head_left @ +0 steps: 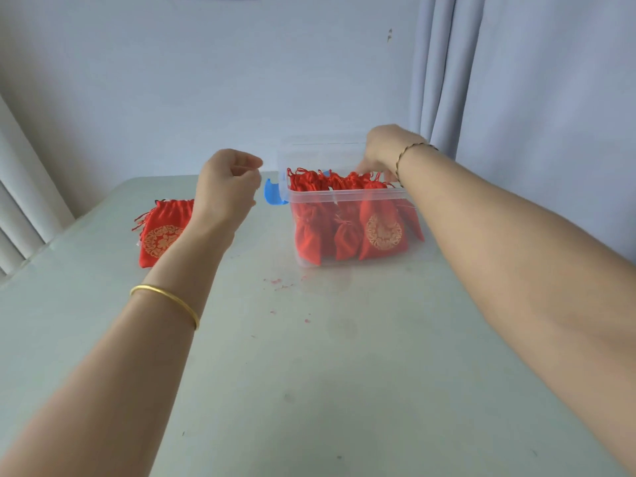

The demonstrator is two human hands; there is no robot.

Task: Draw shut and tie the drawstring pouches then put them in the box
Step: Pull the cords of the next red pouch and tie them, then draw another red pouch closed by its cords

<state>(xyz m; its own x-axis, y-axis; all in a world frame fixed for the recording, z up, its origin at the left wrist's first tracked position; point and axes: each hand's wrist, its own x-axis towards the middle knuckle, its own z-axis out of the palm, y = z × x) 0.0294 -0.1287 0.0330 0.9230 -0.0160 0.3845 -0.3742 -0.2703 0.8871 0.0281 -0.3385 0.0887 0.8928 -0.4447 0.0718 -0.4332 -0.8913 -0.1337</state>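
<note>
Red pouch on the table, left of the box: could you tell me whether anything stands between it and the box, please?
Only the person's own left hand, held between the red pouch and the clear box. The right hand is over the box's open top, among pouches already inside.

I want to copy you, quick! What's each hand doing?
Left hand: fingers curled, holding nothing.
Right hand: at the pouches in the box, grip unclear.

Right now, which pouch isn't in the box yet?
The red pouch lying flat on the table, left of the clear box. The other pouches all stand packed inside that box.
</note>
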